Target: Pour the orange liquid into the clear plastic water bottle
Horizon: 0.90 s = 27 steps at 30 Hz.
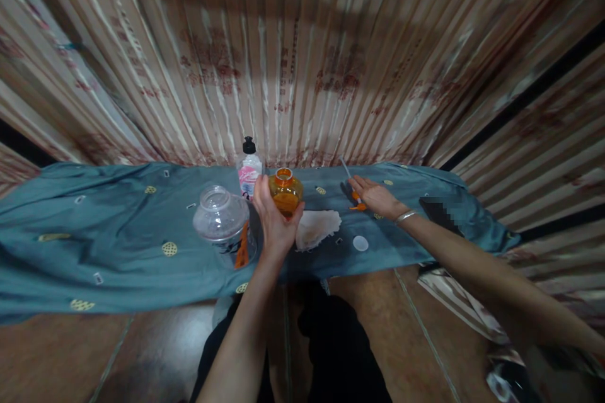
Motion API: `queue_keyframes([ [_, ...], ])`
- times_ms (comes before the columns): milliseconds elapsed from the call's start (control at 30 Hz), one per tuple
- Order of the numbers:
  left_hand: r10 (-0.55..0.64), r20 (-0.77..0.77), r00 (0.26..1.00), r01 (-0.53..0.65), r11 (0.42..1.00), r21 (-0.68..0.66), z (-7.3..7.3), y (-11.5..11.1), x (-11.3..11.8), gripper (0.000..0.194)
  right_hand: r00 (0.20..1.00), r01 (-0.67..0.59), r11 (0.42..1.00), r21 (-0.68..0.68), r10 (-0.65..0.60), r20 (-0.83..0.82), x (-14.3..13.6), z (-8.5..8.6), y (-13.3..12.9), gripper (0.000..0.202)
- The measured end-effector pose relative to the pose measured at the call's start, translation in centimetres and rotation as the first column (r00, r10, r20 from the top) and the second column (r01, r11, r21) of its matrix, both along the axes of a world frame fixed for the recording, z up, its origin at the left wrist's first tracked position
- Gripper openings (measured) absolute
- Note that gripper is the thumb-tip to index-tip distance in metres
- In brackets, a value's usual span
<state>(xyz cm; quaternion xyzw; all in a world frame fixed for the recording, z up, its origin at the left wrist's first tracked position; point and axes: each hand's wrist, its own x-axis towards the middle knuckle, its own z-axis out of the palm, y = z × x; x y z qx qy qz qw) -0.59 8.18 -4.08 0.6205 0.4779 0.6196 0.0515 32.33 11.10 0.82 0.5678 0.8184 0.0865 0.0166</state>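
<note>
My left hand (pixel 276 220) is closed around an amber see-through bottle (pixel 286 194), whose round mouth has no cap on it. Farther right, my right hand (pixel 378 197) lies with its fingers stretched out, palm partly upward, over an orange pump top (pixel 358 206). A pale dip tube (pixel 345 166) runs up and away from that pump; the fingers hide the part between. Just right of the bottle a ragged-edged whitish cloth (pixel 317 228) lies flat. Near it is a small white disc (pixel 360 243).
A clear plastic jar (pixel 212 217) with an orange strip stands left of my left hand. Behind it is a clear bottle (pixel 249 170) with a black cap and pink label. A teal cloth (pixel 127 233) covers the table; a striped curtain (pixel 293 63) hangs behind. A pixelated dark object (pixel 442 214) lies right.
</note>
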Motion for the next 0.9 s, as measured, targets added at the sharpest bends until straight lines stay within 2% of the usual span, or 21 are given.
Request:
queue_keyframes([
  [100, -0.008, 0.008, 1.0, 0.008, 1.0, -0.008, -0.1, 0.0, 0.0, 0.103, 0.99, -0.002, 1.0, 0.014, 0.004, -0.138, -3.5, -0.9, -2.1, 0.069],
  [200, -0.038, 0.025, 0.999, 0.039, 0.999, -0.028, -0.1, 0.0, -0.1, 0.107, 0.954, -0.033, 0.999, -0.007, 0.029, -0.298, -8.7, -2.2, -4.3, 0.078],
  [267, -0.067, 0.048, 0.997, 0.068, 0.997, -0.031, 0.0, 0.1, -0.2, 0.113, 0.758, -0.111, 0.991, -0.076, 0.035, -0.651, -12.4, -2.7, -5.4, 0.096],
  [300, -0.081, 0.062, 0.995, 0.083, 0.996, -0.031, 0.0, 0.1, -0.2, 0.115, 0.655, -0.143, 0.985, -0.095, 0.022, -0.755, -14.2, -2.8, -5.7, 0.103],
  [367, -0.107, 0.091, 0.99, 0.111, 0.993, -0.038, 0.0, 0.1, -0.4, 0.119, 0.51, -0.173, 0.978, -0.12, -0.016, -0.86, -17.1, -2.8, -5.8, 0.107],
  [433, -0.121, 0.11, 0.987, 0.128, 0.99, -0.057, 0.1, 0.1, -0.5, 0.121, 0.408, -0.167, 0.977, -0.134, -0.056, -0.911, -19.2, -2.7, -5.4, 0.099],
  [533, -0.138, 0.112, 0.984, 0.147, 0.986, -0.076, 0.3, -0.1, -0.6, 0.124, 0.322, -0.089, 0.99, -0.109, -0.075, -0.944, -20.8, -2.8, -4.6, 0.085],
  [700, -0.201, 0.105, 0.974, 0.213, 0.97, -0.116, 0.5, -1.0, -0.6, 0.12, 0.285, 0.054, 0.993, -0.108, -0.119, -0.951, -21.3, -3.5, -4.1, 0.067],
  [800, -0.21, 0.072, 0.975, 0.218, 0.966, -0.139, -0.1, -2.2, -0.6, 0.122, 0.266, 0.073, 0.992, -0.106, -0.122, -0.956, -21.5, -3.9, -4.1, 0.067],
  [900, -0.227, -0.046, 0.973, 0.224, 0.972, -0.071, -1.3, -4.3, -0.4, 0.116, 0.248, 0.096, 0.99, -0.106, -0.127, -0.96, -21.8, -4.2, -4.1, 0.072],
])
